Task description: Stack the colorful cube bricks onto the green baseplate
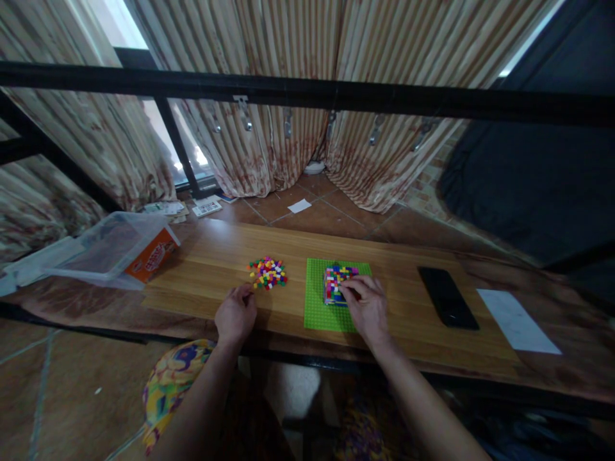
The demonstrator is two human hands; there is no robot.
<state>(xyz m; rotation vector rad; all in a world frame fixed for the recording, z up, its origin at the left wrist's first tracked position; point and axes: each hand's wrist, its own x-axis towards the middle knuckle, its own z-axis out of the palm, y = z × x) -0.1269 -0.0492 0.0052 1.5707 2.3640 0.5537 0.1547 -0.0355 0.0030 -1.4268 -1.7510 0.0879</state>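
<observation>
Green plate on bench — right hand pinches its brick stack; left hand curled by loose bricks, hold unclear.

You face striped curtains before a bright window, a black rail crossing them; brown floor tiles lie beyond your wooden table, a dark cloth at the right.

Right hand hides pt of brick block; left hand curled, any obj inside can't tell.

Brick pile left of baseplate; block stack on baseplate; phone right.
</observation>
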